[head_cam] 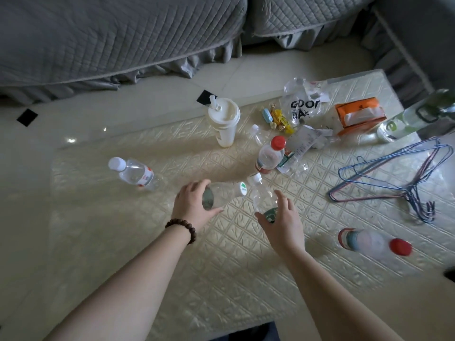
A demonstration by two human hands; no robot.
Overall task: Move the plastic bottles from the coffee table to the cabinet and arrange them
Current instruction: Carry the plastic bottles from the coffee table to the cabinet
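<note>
Left hand (194, 205) grips lying bottle (222, 195), cap pointing right | right hand (280, 222) spread around upright bottle (262, 196), seemingly not yet clamped | both within reach

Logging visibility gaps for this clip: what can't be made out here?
- Cabinet: not in the head view.
- Green-labelled bottle: cut off by the right edge.
- Red-capped bottle: motion-blurred, label unreadable.
- Bottle base: hidden behind right hand.
- Left hand grip: partly hidden.
</note>
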